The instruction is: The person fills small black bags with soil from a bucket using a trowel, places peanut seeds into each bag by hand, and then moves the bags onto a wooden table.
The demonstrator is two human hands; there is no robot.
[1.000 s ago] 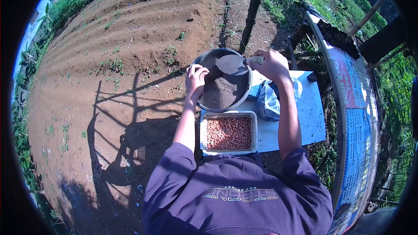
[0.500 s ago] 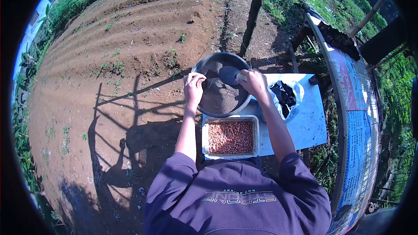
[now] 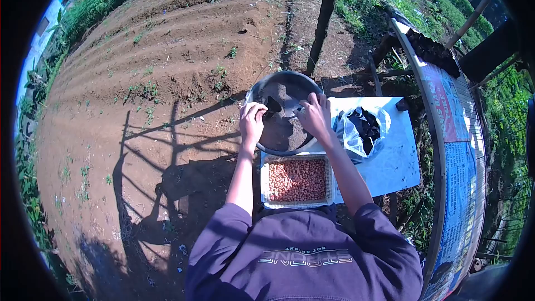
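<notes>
My left hand (image 3: 252, 124) is over the left rim of a round dark basin (image 3: 257, 146) holding dark soil (image 3: 287, 132). Its fingers pinch a small black plastic bag (image 3: 273, 104), which stands out against the soil. Over the basin's right side, my right hand (image 3: 316, 116) is closed around the handle of a dark scoop (image 3: 296, 113). The scoop is turned nearly edge-on, so little of its blade shows. Just below the basin, a pale woven tray (image 3: 264, 181) contains many reddish-brown beans or seeds (image 3: 297, 179).
A clear plastic bag (image 3: 351, 136) with black plastic pieces (image 3: 366, 128) rests on the white tabletop (image 3: 397, 159) at the right. A wooden post (image 3: 325, 19) rises behind the basin. A printed banner (image 3: 460, 200) borders the right; tilled soil (image 3: 184, 50) extends left.
My right hand has lowered slightly and turned the scoop from its broad face to nearly edge-on. The left hand has shifted slightly right and down, and the black bag now shows clearly.
</notes>
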